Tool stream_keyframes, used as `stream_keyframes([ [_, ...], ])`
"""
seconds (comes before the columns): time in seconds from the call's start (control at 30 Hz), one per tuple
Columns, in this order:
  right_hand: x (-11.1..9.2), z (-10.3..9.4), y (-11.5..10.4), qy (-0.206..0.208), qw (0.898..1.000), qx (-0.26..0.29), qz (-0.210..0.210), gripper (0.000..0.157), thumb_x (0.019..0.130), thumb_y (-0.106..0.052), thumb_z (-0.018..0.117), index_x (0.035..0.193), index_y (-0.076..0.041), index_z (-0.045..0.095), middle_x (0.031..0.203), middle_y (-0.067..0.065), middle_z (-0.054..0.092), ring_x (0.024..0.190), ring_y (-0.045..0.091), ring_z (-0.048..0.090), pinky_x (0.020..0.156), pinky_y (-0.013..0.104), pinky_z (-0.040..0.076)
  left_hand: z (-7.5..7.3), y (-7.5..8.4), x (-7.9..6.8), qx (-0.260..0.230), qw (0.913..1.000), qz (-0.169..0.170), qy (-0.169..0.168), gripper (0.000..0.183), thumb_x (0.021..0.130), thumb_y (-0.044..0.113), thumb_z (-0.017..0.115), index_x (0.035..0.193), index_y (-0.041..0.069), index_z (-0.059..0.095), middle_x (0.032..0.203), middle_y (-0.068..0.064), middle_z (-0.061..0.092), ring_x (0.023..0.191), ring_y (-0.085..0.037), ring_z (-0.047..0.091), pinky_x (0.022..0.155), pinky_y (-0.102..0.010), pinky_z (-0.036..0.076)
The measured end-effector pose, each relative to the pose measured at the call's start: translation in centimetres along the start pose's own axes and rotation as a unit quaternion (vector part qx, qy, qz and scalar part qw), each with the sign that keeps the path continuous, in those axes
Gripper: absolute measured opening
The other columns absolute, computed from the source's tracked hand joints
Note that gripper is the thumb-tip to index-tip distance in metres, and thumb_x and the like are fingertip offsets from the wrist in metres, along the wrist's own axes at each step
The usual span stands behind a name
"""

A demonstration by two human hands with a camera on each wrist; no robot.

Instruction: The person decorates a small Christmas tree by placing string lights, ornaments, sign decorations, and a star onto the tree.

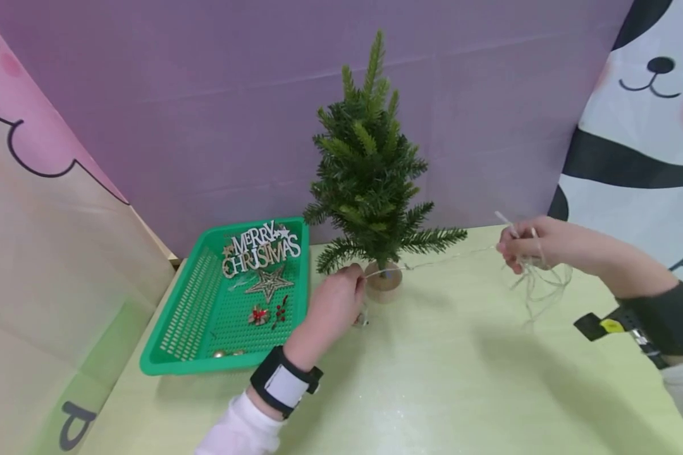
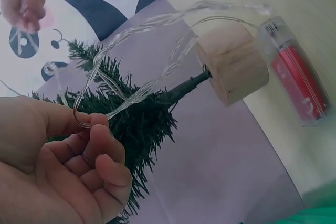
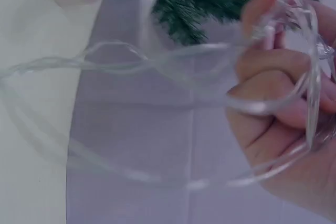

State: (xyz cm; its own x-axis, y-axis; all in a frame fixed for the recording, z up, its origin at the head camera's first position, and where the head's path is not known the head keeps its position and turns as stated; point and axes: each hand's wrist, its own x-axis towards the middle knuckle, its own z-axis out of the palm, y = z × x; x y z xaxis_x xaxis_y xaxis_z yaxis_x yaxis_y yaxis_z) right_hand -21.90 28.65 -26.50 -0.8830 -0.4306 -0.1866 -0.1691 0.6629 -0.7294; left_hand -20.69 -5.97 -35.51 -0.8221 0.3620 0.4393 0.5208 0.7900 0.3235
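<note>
A small artificial Christmas tree (image 1: 370, 170) stands upright on a round wooden base (image 1: 384, 285). A clear string light (image 1: 449, 258) stretches between the two hands, in front of the trunk. Beside the base, my left hand (image 1: 332, 300) pinches the strand between thumb and index finger. The battery box (image 2: 299, 74) of the lights, with red inside, lies next to the base in the left wrist view. To the right of the tree, my right hand (image 1: 537, 243) grips the bundled rest of the wire, whose loops (image 3: 157, 179) hang below the fingers.
A green basket (image 1: 304, 265) at the left holds a "Merry Christmas" sign (image 1: 262, 249), a glittery star (image 1: 269, 282), a red bow ornament (image 1: 258, 315) and red berries (image 1: 280, 312). A purple sheet (image 1: 216, 126) hangs behind the pale table (image 1: 410, 392).
</note>
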Motion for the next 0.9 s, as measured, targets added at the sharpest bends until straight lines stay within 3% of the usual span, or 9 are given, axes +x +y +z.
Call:
stream_keyframes([
  [0.07,-0.3,-0.7,0.4,0.023,0.998,0.044,-0.03,0.021,0.101,-0.016,0.043,0.09,-0.009,0.061,0.07,0.001,0.057,0.054,0.009,0.044,0.048,0.029,0.04,0.1,0.3,0.2,-0.003,0.9999,0.014,-0.005,0.008,0.092,0.009,0.059,0.093,0.004,0.064,0.082,-0.005,0.066,0.066,-0.015,0.061,0.054,-0.019,0.048],
  [0.13,-0.5,-1.4,0.8,0.023,0.991,0.106,-0.081,0.026,0.101,-0.008,0.039,0.091,-0.011,0.063,0.066,-0.001,0.054,0.054,0.013,0.043,0.045,0.031,0.035,0.3,0.6,0.5,-0.008,0.9995,0.027,-0.012,0.008,0.092,0.01,0.059,0.095,0.005,0.065,0.086,-0.005,0.066,0.071,-0.015,0.062,0.058,-0.02,0.05],
  [0.23,-0.5,-2.1,1.2,-0.008,0.962,0.225,-0.158,0.038,0.101,0.0,0.029,0.091,-0.011,0.065,0.063,-0.001,0.051,0.05,0.018,0.034,0.043,0.033,0.024,0.5,1.1,1.0,-0.016,0.999,0.039,-0.013,0.008,0.092,0.009,0.059,0.097,0.005,0.065,0.09,-0.005,0.066,0.076,-0.015,0.062,0.062,-0.02,0.051],
  [0.3,-0.4,-2.5,1.2,-0.058,0.925,0.314,-0.204,0.043,0.101,0.001,0.022,0.092,-0.006,0.063,0.06,0.003,0.044,0.049,0.022,0.023,0.043,0.035,0.014,0.6,1.4,1.5,-0.017,0.999,0.041,-0.005,0.009,0.092,0.009,0.059,0.098,0.006,0.064,0.091,-0.005,0.065,0.078,-0.015,0.063,0.064,-0.02,0.052],
  [0.5,-0.3,-3.6,0.4,-0.206,0.787,0.519,-0.263,0.051,0.102,-0.006,0.005,0.095,0.008,0.054,0.061,0.011,0.024,0.048,0.02,0.017,0.041,0.027,0.009,1.1,2.2,2.3,-0.043,0.9979,0.044,0.022,0.009,0.091,0.007,0.059,0.097,0.002,0.064,0.089,-0.009,0.066,0.077,-0.019,0.064,0.062,-0.02,0.053],
  [0.53,-0.4,-3.9,0.2,-0.219,0.769,0.541,-0.263,0.052,0.103,-0.009,0.004,0.096,0.009,0.052,0.062,0.011,0.023,0.048,0.019,0.017,0.041,0.027,0.009,1.1,2.3,2.3,-0.047,0.9978,0.04,0.023,0.008,0.091,0.006,0.059,0.096,0.002,0.064,0.088,-0.009,0.065,0.076,-0.019,0.063,0.061,-0.019,0.052],
  [0.63,-0.8,-4.6,-0.2,-0.22,0.731,0.594,-0.254,0.054,0.104,-0.014,0.003,0.099,0.011,0.05,0.062,0.009,0.021,0.05,0.018,0.017,0.042,0.025,0.009,1.3,2.5,2.3,-0.057,0.9979,0.026,0.016,0.009,0.09,0.006,0.06,0.098,0.001,0.062,0.089,-0.008,0.065,0.077,-0.019,0.063,0.063,-0.019,0.052],
  [0.8,-1.6,-5.9,-0.9,-0.179,0.693,0.661,-0.228,0.056,0.105,-0.021,0.006,0.104,0.013,0.051,0.062,0.01,0.028,0.051,0.019,0.019,0.044,0.025,0.009,1.5,2.7,2.2,-0.076,0.9969,0.02,-0.002,0.012,0.091,0.009,0.06,0.1,0.001,0.062,0.09,-0.007,0.065,0.078,-0.017,0.064,0.065,-0.015,0.051],
  [0.9,-2.0,-6.6,-1.8,-0.13,0.683,0.685,-0.217,0.052,0.105,-0.019,0.012,0.107,0.014,0.052,0.061,0.013,0.036,0.049,0.022,0.026,0.046,0.027,0.01,1.9,2.9,2.1,-0.118,0.9927,0.018,0.014,0.012,0.09,0.008,0.061,0.099,0.001,0.064,0.089,-0.008,0.066,0.077,-0.016,0.064,0.063,-0.011,0.049],
])
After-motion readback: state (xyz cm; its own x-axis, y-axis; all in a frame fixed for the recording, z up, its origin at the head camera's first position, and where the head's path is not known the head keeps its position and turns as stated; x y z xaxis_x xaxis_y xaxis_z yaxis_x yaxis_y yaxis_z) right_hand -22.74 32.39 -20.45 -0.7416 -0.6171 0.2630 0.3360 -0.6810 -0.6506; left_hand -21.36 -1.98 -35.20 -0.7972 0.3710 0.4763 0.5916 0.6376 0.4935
